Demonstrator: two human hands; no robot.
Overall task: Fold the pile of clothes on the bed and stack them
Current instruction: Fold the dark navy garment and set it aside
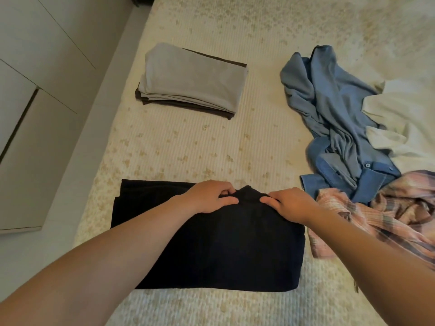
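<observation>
Far left: pale wardrobe doors (35, 95) run along the bed edge, narrow floor strip between them and the mattress

Stack so far, grey folded garment (188, 78) on top of a dark brown one (186, 106), sits up-left on the bedspread (188, 147), well apart from the hands, straight ahead and slightly left of the work spot

Black garment (219, 243) lies right in front of the person, partly folded, long axis left-right across the view; a lower layer sticks out at its left end

Left hand (209, 196) pinches the far edge of the black garment near its middle, thumb and fingers curled round a raised bit of cloth. Right hand (292, 203) does the same just beside it, fingers curled onto the same bump. Both hands close together at the far edge, not spread

Key relation: grip is at the far edge, mid-width, so the fold likely goes along the long axis or the piece gets lifted toward the stack. Left hand is nearer the stack

Right side: plaid pink shirt (386, 222) touches the black garment's right end, risk of snagging it. Blue shirt (339, 118) crumpled beyond it, cream garment (404, 118) at far right, all unfolded

Bedspread soft, ribbed, speckled; task roughly halfway by my read
</observation>
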